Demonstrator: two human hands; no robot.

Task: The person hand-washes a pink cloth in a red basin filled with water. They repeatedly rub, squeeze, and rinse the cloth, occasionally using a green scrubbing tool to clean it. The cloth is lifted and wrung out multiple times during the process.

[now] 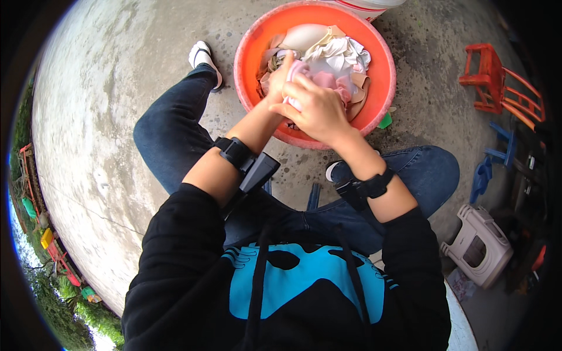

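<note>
An orange plastic basin (pixel 250 48) stands on the ground in front of me, with wet clothes in cloudy water. Over its near left part, my left hand (pixel 279 81) is against a pink and white cloth (pixel 299 69); its fingers are partly hidden behind the cloth and my other hand. My right hand (pixel 317 105) has its fingers curled on that same cloth, close beside my left wrist. White garments (pixel 340 52) lie at the far side of the basin, and a beige cloth (pixel 360 94) rests along its right inner wall.
A white bucket (pixel 373 3) stands beyond the basin. A small green object (pixel 385 121) lies by its right rim. To the right are a red chair (pixel 494 79), a blue stool (pixel 502 145), blue slippers (pixel 482 175) and a grey plastic stool (pixel 478 245). My knees flank the basin's near side.
</note>
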